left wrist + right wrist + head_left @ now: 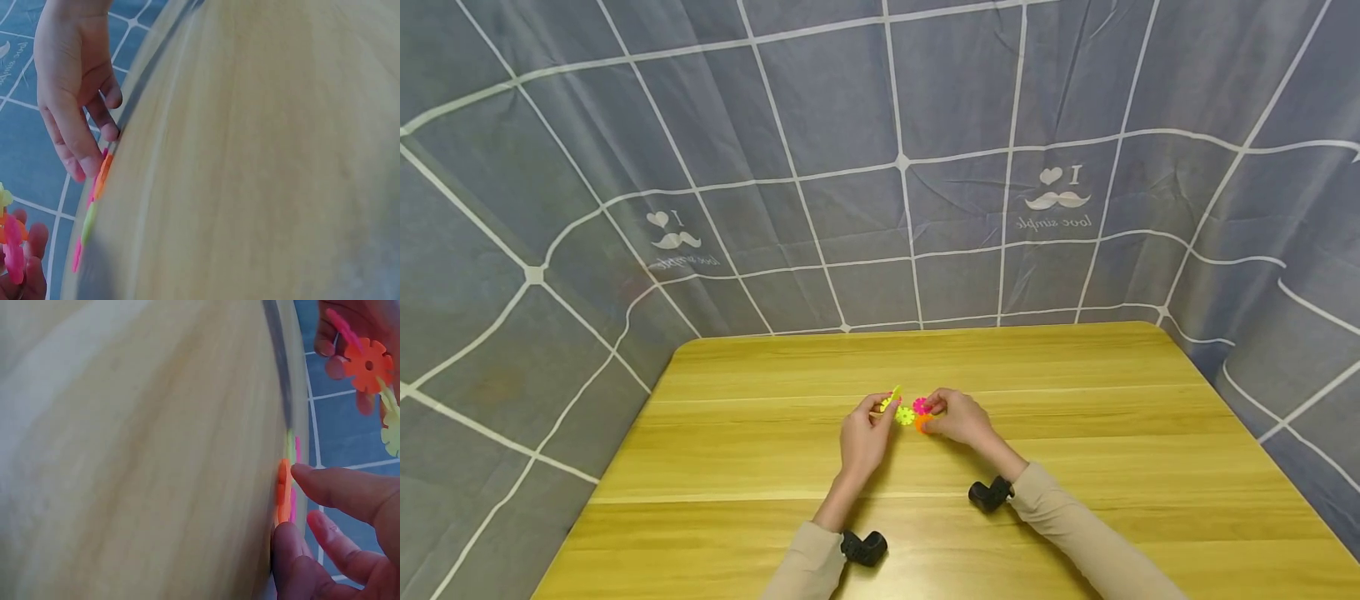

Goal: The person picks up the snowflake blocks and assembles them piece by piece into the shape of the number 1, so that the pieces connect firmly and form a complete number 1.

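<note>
Joined notched plastic discs, pink, orange (357,370) and yellow (391,434), are raised off the table in my left hand (863,437), pinched between thumb and fingers. My right hand (962,419) has its thumb and index finger at opposite edges of a loose orange disc (922,425) low on the table. Right beside that one lie a pink disc (921,406) and a yellow-green disc (906,416). In the left wrist view the loose discs appear edge-on, partly hidden by the right fingers.
The wooden table (760,467) has rounded far corners. A grey curtain (955,208) with white grid lines hangs behind it and along both sides. Black wrist cameras sit on the left (865,548) and right (989,494) wrists.
</note>
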Motion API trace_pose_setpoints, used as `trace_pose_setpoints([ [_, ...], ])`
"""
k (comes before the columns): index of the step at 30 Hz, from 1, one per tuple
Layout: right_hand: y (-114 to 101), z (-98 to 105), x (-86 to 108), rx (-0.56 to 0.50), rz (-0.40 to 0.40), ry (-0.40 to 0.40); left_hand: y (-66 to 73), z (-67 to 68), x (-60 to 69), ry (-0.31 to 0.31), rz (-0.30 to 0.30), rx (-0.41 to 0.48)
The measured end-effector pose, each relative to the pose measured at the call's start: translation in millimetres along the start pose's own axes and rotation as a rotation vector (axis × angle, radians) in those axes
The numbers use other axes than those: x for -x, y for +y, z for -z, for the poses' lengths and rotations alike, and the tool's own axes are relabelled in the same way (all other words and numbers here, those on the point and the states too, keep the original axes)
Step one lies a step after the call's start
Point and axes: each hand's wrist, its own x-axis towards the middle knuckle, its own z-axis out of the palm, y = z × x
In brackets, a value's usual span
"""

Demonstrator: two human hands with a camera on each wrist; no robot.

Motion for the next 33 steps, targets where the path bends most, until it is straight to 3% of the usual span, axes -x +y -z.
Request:
trace_pose_setpoints([
  [6,-1,-2,-0.7,0.042,0.000,0.002,2.4,-1.8,0.9,-0.020,-0.019,0.043],
  [16,-2,-1,-1.2,0.055,-0.023,-0.037,10.7,-2.8,2.0,-0.088,0.038,0.136],
  [26,-4,2,-4.1,0.100,-0.040,-0.039,18.0,-3.2,-1.8,-0.098,0.054,0.141],
  [33,-4,0,1.6,0.110,-0.054,-0.052,17.2,-5.2,2.5,-0.115,0.056,0.122],
])
